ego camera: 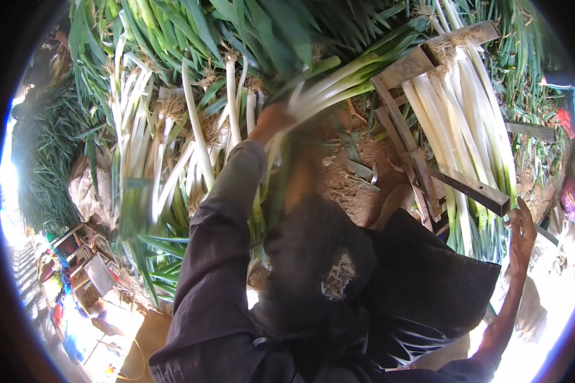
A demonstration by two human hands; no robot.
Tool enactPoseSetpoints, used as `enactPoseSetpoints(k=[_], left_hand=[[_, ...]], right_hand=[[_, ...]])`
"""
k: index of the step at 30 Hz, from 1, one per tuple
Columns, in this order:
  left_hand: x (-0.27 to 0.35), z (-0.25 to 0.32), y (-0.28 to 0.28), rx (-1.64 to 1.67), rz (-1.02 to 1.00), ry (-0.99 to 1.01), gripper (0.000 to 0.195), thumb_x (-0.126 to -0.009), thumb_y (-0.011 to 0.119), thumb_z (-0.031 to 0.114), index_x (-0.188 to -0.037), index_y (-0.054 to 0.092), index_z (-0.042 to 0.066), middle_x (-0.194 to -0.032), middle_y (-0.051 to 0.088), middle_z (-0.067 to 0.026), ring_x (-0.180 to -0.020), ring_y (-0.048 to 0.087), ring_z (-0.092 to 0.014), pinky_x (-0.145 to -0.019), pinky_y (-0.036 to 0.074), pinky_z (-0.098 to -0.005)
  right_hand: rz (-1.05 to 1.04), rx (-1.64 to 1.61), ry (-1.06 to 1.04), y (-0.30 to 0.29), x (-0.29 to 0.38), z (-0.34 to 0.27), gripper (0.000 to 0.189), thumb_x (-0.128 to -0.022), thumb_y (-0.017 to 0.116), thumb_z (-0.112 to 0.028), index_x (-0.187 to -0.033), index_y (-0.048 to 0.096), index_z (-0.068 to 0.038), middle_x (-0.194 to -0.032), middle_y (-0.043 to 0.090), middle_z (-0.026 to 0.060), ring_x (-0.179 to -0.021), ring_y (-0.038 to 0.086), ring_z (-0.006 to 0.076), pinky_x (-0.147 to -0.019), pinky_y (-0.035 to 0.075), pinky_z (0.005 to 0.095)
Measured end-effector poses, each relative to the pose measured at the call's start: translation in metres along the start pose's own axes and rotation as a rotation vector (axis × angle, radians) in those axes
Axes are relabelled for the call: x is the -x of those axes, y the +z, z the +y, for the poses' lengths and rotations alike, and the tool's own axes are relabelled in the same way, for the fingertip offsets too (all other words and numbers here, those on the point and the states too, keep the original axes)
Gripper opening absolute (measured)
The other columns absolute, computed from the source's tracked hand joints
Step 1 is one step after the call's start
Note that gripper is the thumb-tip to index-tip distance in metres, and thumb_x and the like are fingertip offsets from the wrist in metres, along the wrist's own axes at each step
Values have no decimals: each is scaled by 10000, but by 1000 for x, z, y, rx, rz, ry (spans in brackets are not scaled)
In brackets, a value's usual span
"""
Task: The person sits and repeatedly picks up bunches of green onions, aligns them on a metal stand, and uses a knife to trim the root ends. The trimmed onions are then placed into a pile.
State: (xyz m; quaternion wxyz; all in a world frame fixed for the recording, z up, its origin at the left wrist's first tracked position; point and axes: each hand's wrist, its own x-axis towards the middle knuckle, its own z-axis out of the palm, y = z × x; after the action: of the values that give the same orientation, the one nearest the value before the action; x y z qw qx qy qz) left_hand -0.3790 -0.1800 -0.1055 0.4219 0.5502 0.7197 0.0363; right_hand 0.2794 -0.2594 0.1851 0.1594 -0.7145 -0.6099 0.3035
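Observation:
My left hand (274,122), slightly blurred, is closed around the white stems of several long green onions (335,86). Their green ends extend to the upper right, towards a metal stand (412,165). Across that stand lies a bundle of long green onions (460,119), with roots at the top and leaves hanging lower down. At the right, my right hand (522,227) is beside the end of the stand's lower bar and the bundle's leaves. Its fingers are bent and apart, with nothing visible in them; whether it touches the bar I cannot tell.
Loose green onions (139,129) lie in a pile at the left, and leafy tops (249,28) spread across the far side. Bare soil (350,191) with leaf scraps shows before my dark-clothed knees (316,249). Cardboard (146,347) and small wooden furniture (88,280) stand lower left.

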Motion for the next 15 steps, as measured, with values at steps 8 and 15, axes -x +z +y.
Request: enactPoseSetpoints(k=[8, 15], left_hand=[[50, 32, -37, -11, 213, 70, 578, -869, 720, 367, -1275, 578, -20, -1166, 697, -278, -1125, 662, -444, -952, 520, -522], [87, 64, -120, -254, 293, 241, 470, -878, 719, 241, -1244, 548, 0, -1074, 684, -267, -1014, 679, -444, -867, 531, -538]], right_hand=[[-26, 80, -30, -4, 2, -27, 440, -1069, 637, -233, -1475, 589, -71, -1072, 631, 45, -932, 567, 130, -800, 510, 306], [-33, 184, -95, 6, -20, -120, 425, -1070, 611, -193, -1464, 581, -38, -1264, 695, 143, -1025, 660, 185, -865, 556, 336]])
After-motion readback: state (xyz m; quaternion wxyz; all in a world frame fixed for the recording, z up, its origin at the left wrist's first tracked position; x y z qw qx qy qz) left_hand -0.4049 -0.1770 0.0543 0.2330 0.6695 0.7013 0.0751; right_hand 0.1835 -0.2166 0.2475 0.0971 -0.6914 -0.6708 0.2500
